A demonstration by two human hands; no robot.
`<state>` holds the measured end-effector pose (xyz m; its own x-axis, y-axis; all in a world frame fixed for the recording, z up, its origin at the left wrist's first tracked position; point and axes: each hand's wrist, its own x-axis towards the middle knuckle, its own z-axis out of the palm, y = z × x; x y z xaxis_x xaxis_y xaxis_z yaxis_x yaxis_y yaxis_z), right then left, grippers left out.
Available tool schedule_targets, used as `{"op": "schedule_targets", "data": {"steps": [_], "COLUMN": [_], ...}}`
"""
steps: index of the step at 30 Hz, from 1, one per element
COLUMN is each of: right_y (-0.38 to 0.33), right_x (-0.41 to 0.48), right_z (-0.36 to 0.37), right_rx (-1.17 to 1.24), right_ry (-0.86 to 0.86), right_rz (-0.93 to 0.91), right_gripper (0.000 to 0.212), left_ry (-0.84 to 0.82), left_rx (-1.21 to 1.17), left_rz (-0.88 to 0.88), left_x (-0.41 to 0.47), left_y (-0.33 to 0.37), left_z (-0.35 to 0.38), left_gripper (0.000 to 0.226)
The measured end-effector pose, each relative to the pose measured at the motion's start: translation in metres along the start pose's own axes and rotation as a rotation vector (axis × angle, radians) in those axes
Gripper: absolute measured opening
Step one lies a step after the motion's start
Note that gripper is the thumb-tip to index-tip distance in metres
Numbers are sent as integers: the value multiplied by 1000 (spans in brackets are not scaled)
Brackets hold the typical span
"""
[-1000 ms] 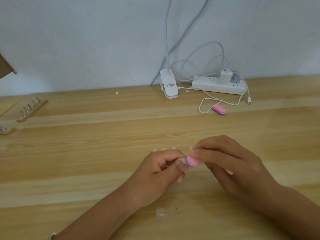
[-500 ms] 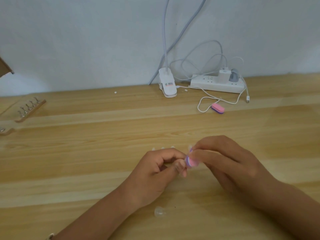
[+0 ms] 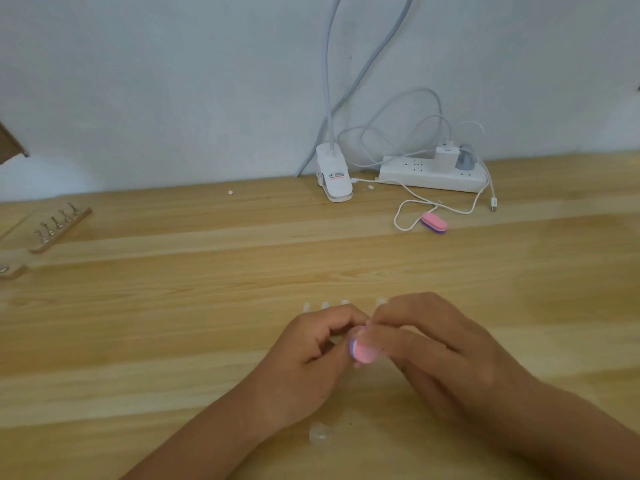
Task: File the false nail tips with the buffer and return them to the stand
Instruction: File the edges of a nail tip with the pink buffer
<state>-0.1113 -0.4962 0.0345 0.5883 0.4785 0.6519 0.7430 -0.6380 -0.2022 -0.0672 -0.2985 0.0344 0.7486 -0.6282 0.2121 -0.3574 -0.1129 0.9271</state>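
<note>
My right hand pinches a small pink and purple buffer low in the middle of the wooden table. My left hand is curled with fingertips against the buffer; the nail tip it pinches is hidden by the fingers. Several clear nail tips lie in a row just beyond my hands. One more clear tip lies near my left wrist. A wooden stand with metal clips sits at the far left.
A second pink buffer lies beside a white cable at the back. A white clip lamp base and a power strip stand against the wall. Another stand piece shows at the left edge.
The buffer has shifted slightly down and left against my left fingertips, in a small filing stroke. Both hands stay in place.
</note>
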Motion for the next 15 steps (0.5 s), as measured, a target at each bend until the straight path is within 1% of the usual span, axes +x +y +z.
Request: {"op": "schedule_targets", "data": {"steps": [1,3,5,8,10,13,15], "right_y": [4,14,12,5,11,19,13], "right_x": [-1,-1,0,0,0,0,0], "right_z": [-1,-6,-4,4,0,-6,0], "right_rx": [-53,-86,-48,31,22,6,42], "right_ry": [-2,21,52,64,66,99,88], "right_rz": [-20,23,30,-45,-25,63,42], "right_gripper": [27,29,29,29,28,26,28], "left_ry": [-11,-20,-19,-39,-42,-29,-14], "left_rx": [9,15,-10,-38,-19,25,18], "left_rz": [5,11,11,36,43,47,46], "left_x": [0,0,1,1,1,0,0], "left_y": [0,0,0,0,-1,-2,-2], "left_z": [0,0,-1,-2,-1,0,0], "left_gripper": [22,26,32,42,38,26,23]}}
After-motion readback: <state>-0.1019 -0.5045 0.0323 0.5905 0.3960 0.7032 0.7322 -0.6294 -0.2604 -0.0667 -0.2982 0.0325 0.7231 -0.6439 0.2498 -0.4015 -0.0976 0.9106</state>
